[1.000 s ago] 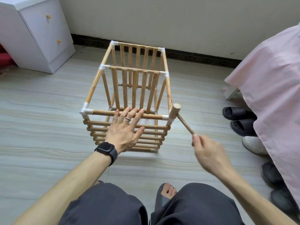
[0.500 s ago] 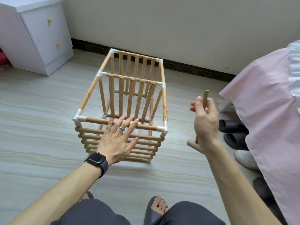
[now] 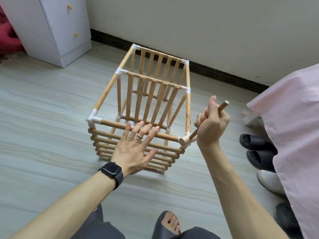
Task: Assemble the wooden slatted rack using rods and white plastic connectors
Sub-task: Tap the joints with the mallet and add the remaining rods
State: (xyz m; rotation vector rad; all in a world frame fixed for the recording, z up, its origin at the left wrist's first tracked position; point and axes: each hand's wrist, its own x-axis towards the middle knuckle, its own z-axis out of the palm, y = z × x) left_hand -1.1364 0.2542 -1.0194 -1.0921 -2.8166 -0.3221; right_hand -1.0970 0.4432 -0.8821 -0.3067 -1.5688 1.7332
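The wooden slatted rack (image 3: 110, 88) stands on the floor as a box of rods and slat panels, joined by white plastic connectors (image 3: 92, 118) at its corners. My left hand (image 3: 136, 149) lies flat with straight fingers on the near top rod (image 3: 114, 125). My right hand (image 3: 211, 121) grips the handle of a small wooden mallet (image 3: 185, 140), head pointing down. The mallet head touches the near right corner connector, which it mostly hides.
A white drawer cabinet (image 3: 57, 26) stands at the back left against the wall. A bed with a pink cover (image 3: 291, 121) fills the right side, with dark slippers (image 3: 255, 142) and a white shoe (image 3: 269, 180) beside it. My bare foot (image 3: 170, 221) is near the bottom edge.
My right hand turned the mallet over from a raised position and brought its head down onto the near right corner. My left hand stayed flat on the near top rod.
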